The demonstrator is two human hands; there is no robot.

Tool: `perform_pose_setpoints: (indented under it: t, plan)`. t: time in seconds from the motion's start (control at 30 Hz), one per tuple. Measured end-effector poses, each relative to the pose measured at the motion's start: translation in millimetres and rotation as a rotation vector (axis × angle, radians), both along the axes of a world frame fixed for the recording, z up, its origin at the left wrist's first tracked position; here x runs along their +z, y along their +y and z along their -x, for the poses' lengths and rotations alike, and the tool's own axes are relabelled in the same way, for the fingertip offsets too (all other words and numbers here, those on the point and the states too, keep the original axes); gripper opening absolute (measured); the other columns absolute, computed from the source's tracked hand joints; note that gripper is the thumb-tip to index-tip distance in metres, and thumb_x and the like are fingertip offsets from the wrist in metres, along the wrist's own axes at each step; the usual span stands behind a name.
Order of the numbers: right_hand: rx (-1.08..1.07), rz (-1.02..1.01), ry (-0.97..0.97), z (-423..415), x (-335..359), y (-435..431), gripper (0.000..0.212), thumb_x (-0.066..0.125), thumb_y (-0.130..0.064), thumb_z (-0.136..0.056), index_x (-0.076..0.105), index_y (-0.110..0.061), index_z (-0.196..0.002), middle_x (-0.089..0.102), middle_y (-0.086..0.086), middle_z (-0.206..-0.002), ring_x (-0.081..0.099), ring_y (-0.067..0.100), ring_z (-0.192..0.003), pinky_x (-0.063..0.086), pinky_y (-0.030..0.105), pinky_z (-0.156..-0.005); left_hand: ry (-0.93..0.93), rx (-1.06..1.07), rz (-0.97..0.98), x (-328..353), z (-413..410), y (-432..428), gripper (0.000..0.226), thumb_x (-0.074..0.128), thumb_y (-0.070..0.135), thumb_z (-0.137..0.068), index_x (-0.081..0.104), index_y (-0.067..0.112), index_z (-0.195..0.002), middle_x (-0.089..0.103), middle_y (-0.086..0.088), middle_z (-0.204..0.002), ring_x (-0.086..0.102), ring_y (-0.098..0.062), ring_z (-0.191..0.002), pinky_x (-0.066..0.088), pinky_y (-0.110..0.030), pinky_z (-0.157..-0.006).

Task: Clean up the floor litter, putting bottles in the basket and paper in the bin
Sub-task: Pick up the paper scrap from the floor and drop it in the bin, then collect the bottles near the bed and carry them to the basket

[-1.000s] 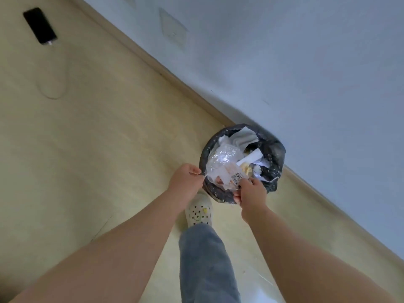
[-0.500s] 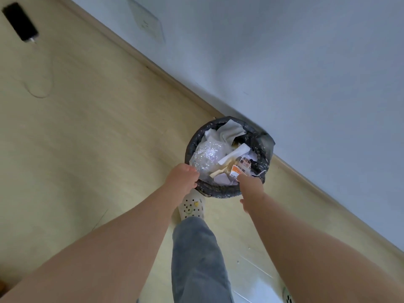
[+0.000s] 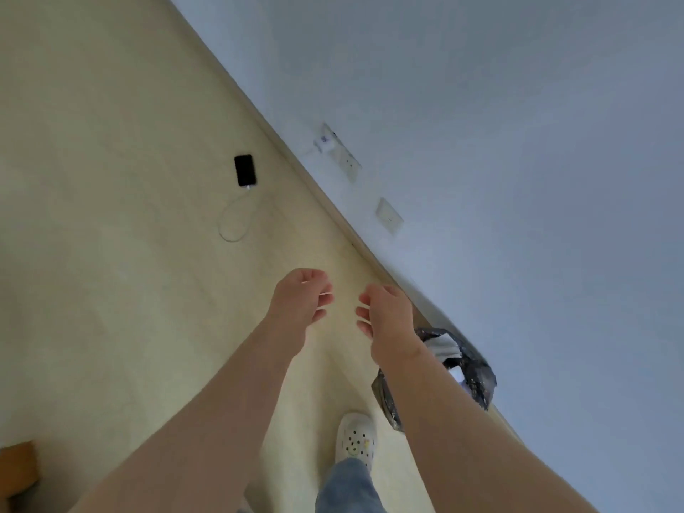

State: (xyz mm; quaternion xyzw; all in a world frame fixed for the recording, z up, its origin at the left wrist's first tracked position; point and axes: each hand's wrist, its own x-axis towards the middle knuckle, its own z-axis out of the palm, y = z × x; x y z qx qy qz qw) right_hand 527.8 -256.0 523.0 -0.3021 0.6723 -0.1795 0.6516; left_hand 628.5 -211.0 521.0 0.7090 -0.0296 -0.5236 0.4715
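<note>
The black-lined bin point(image 3: 476, 377) stands on the floor point(image 3: 111, 235) against the wall point(image 3: 518, 142), largely hidden behind the right forearm, with what looks like white paper point(image 3: 442, 348) inside. Both hands hover above the floor, apart and empty: the left hand point(image 3: 299, 301) and right hand point(image 3: 388, 320) have loosely curled fingers. A white shoe point(image 3: 356, 436) is near the bin, and a phone point(image 3: 245, 170) lies farther off.

Floor point(image 3: 111, 253) lies open ahead and left, save phone point(image 3: 245, 170) and cable point(image 3: 233, 225); wall point(image 3: 518, 179) and bin point(image 3: 477, 377) close the right.
</note>
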Motion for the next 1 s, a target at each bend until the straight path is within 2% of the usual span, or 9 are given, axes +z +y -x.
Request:
perform_pose_setpoints:
  t: [0.27,0.5,0.7,1.0]
  plan:
    - [0.244,0.246,-0.224,-178.7,177.8,86.6,0.011,0.05,-0.014,-0.092,0.057,-0.017,-0.085,0.06,0.001,-0.087,0.056,0.016,-0.075,0.047,0.027,-0.07,-0.14,0.367,0.264,173.8,-177.4,112.6,0.008,0.054,0.016,-0.093,0.059,0.02,-0.088,0.063,0.0,-0.085,0.062,-0.014,-0.079,0.048,-0.026,-0.07]
    - [0.479,0.334,-0.428,-314.2,286.1,188.9,0.006,0.054,-0.017,-0.092,0.059,-0.017,-0.089,0.062,0.001,-0.089,0.058,0.016,-0.075,0.048,0.028,-0.071,-0.258,0.609,0.375,272.3,-299.3,237.7,0.01,0.053,0.014,-0.093,0.058,0.019,-0.085,0.062,0.0,-0.082,0.061,-0.014,-0.076,0.047,-0.027,-0.072]
    - [0.67,0.322,-0.524,-409.0,321.2,244.8,0.008,0.054,-0.016,-0.092,0.057,-0.017,-0.085,0.061,0.001,-0.085,0.056,0.016,-0.07,0.045,0.027,-0.066,-0.37,0.789,0.367,302.3,-375.7,317.5,0.008,0.053,0.016,-0.093,0.059,0.019,-0.087,0.063,0.001,-0.083,0.062,-0.014,-0.077,0.047,-0.027,-0.07]
    - [0.926,0.315,-0.532,-562.3,313.2,252.2,0.01,0.051,-0.017,-0.093,0.056,-0.019,-0.085,0.061,0.001,-0.087,0.056,0.016,-0.071,0.045,0.027,-0.065,-0.446,0.968,0.293,302.2,-497.8,363.4,0.007,0.054,0.018,-0.093,0.059,0.019,-0.088,0.064,0.001,-0.085,0.062,-0.015,-0.078,0.046,-0.029,-0.075]
